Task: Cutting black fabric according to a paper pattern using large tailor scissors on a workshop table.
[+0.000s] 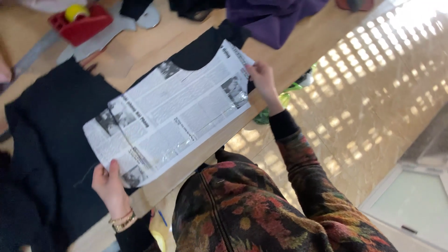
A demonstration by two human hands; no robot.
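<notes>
Holding a newspaper pattern piece [170, 112] flat over black fabric [51, 140] on the table [298, 51], long axis running from lower left to upper right of the frame. Left hand [109, 186] at the lower-left end, fingers clamped on the paper's corner; right hand [263, 81] at the upper-right end, fingers pinching that edge. Printed columns and small photos, clear tape glinting along a seam, a curved cut-out on the upper edge showing black cloth. Red tape dispenser [81, 21] at upper left, purple cloth [270, 18] at top centre.
</notes>
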